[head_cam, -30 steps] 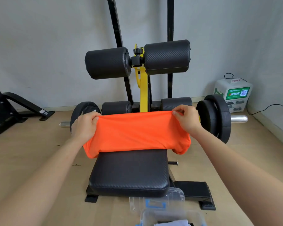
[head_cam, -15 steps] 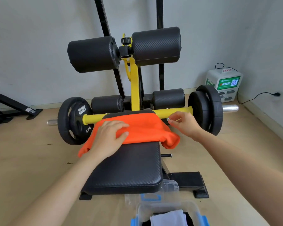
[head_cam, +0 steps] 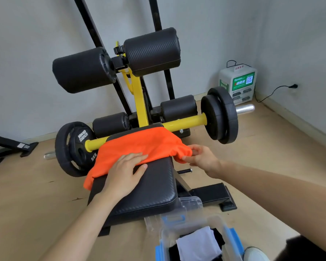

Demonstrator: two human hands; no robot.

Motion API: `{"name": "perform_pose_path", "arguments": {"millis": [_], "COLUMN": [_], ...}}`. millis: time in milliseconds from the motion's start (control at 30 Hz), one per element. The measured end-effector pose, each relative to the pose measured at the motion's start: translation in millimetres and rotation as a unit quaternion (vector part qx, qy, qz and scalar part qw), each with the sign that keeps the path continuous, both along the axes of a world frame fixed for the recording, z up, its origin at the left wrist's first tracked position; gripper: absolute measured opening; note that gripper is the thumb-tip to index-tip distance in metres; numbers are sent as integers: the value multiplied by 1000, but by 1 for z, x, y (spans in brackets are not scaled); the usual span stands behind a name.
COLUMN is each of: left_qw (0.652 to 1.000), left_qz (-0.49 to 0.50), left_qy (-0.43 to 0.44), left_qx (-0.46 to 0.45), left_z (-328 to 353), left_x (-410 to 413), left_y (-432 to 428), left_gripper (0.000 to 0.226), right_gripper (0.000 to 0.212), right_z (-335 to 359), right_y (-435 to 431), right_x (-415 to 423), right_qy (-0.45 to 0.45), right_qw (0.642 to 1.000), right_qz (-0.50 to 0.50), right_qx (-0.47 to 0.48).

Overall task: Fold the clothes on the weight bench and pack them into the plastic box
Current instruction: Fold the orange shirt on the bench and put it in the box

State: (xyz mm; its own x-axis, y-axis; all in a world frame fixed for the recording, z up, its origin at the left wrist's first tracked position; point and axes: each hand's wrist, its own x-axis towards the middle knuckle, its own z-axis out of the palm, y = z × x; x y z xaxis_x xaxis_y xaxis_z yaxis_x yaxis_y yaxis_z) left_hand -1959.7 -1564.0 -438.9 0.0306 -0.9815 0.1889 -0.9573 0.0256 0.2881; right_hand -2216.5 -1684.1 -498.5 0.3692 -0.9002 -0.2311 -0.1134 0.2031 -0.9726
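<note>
Black padded tabletop carries the orange fabric garment; my left hand pins it, fingers straight; my right hand pinches its overhanging end, best folded inward squarely.

A garment lies across the far end of the weight bench, its ends hanging over both sides. The left hand rests flat on its near edge; the right hand pinches its right end. Behind it, a bar carries weight plates at either end. The plastic box sits on the floor in front of the bench, with folded clothes inside.
</note>
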Motion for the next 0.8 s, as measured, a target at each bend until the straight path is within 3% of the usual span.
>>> {"name": "perform_pose_path", "arguments": {"millis": [300, 500, 667, 800], "left_qw": [1000, 1000, 1000, 1000], "left_qz": [0, 4, 1, 2], "left_qy": [-9, -12, -13, -15], "left_qx": [5, 9, 5, 2], "left_z": [-3, -3, -4, -3], "left_x": [2, 2, 1, 0], "left_y": [0, 0, 0, 1], "left_gripper": [39, 39, 39, 38], "right_gripper": [22, 9, 36, 51], "right_z": [23, 20, 15, 6], "right_y": [-18, -24, -15, -8], "right_x": [-46, -51, -36, -15], "right_qy": [4, 14, 26, -37], "right_qw": [1000, 993, 987, 960], "right_qz": [8, -45, -11, 30], "right_qx": [-6, 105, 161, 275]}}
